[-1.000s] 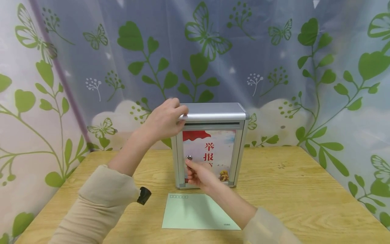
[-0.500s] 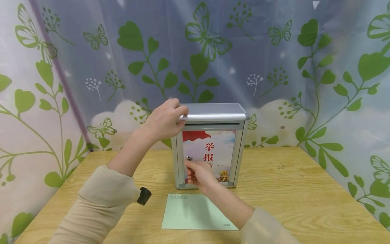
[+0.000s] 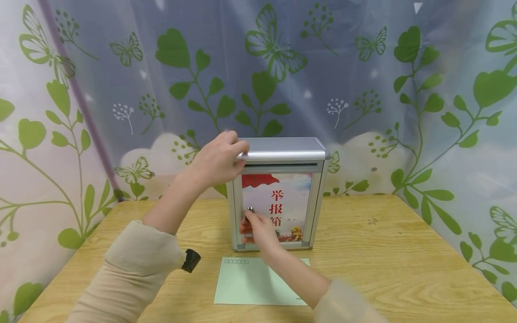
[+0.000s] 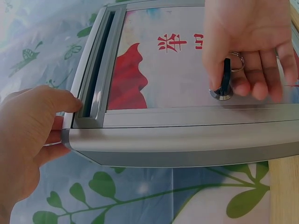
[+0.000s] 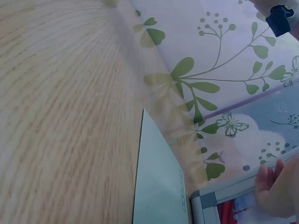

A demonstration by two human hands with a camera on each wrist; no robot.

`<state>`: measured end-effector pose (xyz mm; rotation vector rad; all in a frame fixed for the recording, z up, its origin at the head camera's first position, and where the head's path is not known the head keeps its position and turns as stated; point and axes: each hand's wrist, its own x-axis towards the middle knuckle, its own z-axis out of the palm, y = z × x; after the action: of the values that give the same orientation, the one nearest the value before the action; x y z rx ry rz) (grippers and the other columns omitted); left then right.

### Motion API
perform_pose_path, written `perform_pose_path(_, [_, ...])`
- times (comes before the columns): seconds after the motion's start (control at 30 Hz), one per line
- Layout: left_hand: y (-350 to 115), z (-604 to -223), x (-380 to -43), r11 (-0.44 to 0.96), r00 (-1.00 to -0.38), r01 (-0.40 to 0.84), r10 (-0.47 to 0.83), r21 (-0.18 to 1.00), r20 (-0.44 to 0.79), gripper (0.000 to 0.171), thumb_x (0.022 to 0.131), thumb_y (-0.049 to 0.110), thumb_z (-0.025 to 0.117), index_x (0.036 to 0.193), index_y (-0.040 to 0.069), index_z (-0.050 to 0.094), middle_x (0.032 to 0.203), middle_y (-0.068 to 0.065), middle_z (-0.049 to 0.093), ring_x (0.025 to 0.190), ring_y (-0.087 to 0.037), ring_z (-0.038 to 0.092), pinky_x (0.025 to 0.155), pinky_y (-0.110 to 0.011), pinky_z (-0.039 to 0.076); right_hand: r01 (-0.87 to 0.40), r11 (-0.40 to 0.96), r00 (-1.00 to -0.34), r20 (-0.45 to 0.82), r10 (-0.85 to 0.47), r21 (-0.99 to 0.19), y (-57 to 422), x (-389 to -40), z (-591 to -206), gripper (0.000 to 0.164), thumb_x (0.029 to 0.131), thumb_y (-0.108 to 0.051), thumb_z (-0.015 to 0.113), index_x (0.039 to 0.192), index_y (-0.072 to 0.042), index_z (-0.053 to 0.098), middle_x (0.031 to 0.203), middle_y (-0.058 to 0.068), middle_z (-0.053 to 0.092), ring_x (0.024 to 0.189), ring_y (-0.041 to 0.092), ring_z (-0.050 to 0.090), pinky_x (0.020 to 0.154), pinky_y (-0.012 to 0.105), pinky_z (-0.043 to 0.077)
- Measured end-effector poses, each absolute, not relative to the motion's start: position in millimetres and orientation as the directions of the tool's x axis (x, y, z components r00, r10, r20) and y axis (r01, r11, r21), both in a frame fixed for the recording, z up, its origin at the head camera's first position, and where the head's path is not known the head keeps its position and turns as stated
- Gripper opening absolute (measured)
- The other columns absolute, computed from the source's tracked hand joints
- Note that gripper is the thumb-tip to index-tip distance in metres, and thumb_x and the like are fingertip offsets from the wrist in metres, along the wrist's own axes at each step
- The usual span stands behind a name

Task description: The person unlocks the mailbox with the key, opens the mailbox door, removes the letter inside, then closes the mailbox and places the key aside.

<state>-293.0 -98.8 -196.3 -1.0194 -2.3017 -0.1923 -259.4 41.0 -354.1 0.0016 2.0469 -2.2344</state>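
A silver metal suggestion box (image 3: 284,146) stands upright on the table, with a slot under its top and a poster with red characters on its front. My left hand (image 3: 220,159) grips the box's top left corner, thumb at the slot and fingers behind. At the front's left side is a round lock (image 4: 220,96) with a black-headed key (image 4: 227,77) in it. My right hand (image 3: 262,231) pinches this key between thumb and index finger, the other fingers loosely bent. A metal key ring (image 4: 238,60) hangs by the fingers in the left wrist view.
A pale green envelope (image 3: 250,282) lies flat on the wooden table (image 3: 383,251) in front of the box, partly under my right forearm. Close behind the table hangs a curtain (image 3: 331,67) printed with leaves and butterflies.
My right hand has turned at the key and its wrist has shifted slightly left, uncovering more of the red lettering. The left hand keeps its grip and the box stays put.
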Motion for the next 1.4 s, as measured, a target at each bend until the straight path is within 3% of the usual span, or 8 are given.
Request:
perform_pose_path(0.27, [-97.8,-196.2,-292.4,0.710,-0.550,0.699,0.608,-0.082,0.572,0.010,0.090,-0.001,0.064,0.099,0.001,0.066,0.087,-0.012,0.054,0.079,-0.024,0.047,0.067,-0.031,0.042,0.038,-0.221,-0.998,-0.047,0.037,-0.975,25.2,-254.9,-354.3,0.028,0.106,-0.020,0.044,0.084,-0.010,0.059,0.085,-0.004,0.062,0.086,0.009,0.060,0.088,0.031,0.054])
perform_pose_path(0.43, [-98.0,-195.4,-292.1,0.719,-0.563,0.690,0.601,-0.077,0.567,0.009,0.090,0.000,0.064,0.099,0.001,0.066,0.088,-0.012,0.054,0.080,-0.025,0.047,0.067,-0.031,0.043,0.027,-0.335,-0.995,-0.058,0.083,-0.942,16.8,-255.6,-352.8,0.029,0.103,-0.016,0.045,0.077,-0.014,0.056,0.080,-0.006,0.059,0.083,0.008,0.057,0.083,0.025,0.049])
perform_pose_path(0.6, [-97.3,-194.9,-290.9,0.720,-0.565,0.689,0.601,-0.077,0.566,0.008,0.090,0.000,0.065,0.098,0.001,0.066,0.088,-0.013,0.055,0.081,-0.025,0.048,0.068,-0.032,0.045,0.028,-0.360,-0.992,-0.070,0.105,-0.932,14.2,-255.7,-351.6,0.029,0.102,-0.015,0.045,0.075,-0.014,0.055,0.080,-0.006,0.060,0.085,0.009,0.057,0.083,0.025,0.048])
perform_pose_path(0.87, [-97.4,-195.5,-291.2,0.717,-0.559,0.692,0.601,-0.077,0.572,0.008,0.089,-0.001,0.065,0.097,0.001,0.065,0.087,-0.013,0.055,0.080,-0.025,0.048,0.067,-0.031,0.044,0.047,-0.358,-0.989,-0.093,0.113,-0.933,11.5,-254.7,-349.5,0.025,0.103,-0.013,0.043,0.081,-0.011,0.054,0.085,-0.004,0.059,0.090,0.013,0.055,0.087,0.028,0.045])
perform_pose_path(1.1, [-97.0,-196.7,-291.6,0.718,-0.567,0.692,0.600,-0.068,0.564,0.008,0.090,-0.001,0.065,0.098,0.001,0.065,0.088,-0.012,0.055,0.081,-0.025,0.048,0.068,-0.031,0.044,0.045,-0.361,-0.986,-0.100,0.136,-0.932,12.6,-251.9,-351.6,0.026,0.099,-0.011,0.041,0.075,-0.012,0.051,0.083,-0.003,0.058,0.092,0.015,0.056,0.084,0.027,0.046])
perform_pose_path(1.4, [-98.7,-198.4,-292.3,0.699,-0.523,0.710,0.601,-0.081,0.605,0.008,0.088,-0.003,0.066,0.095,0.001,0.066,0.084,-0.012,0.052,0.078,-0.026,0.047,0.065,-0.028,0.040,0.055,-0.259,-0.997,-0.067,0.039,-0.964,23.4,-245.6,-356.8,0.023,0.099,-0.017,0.043,0.081,-0.012,0.056,0.077,-0.006,0.056,0.079,0.011,0.054,0.079,0.026,0.051])
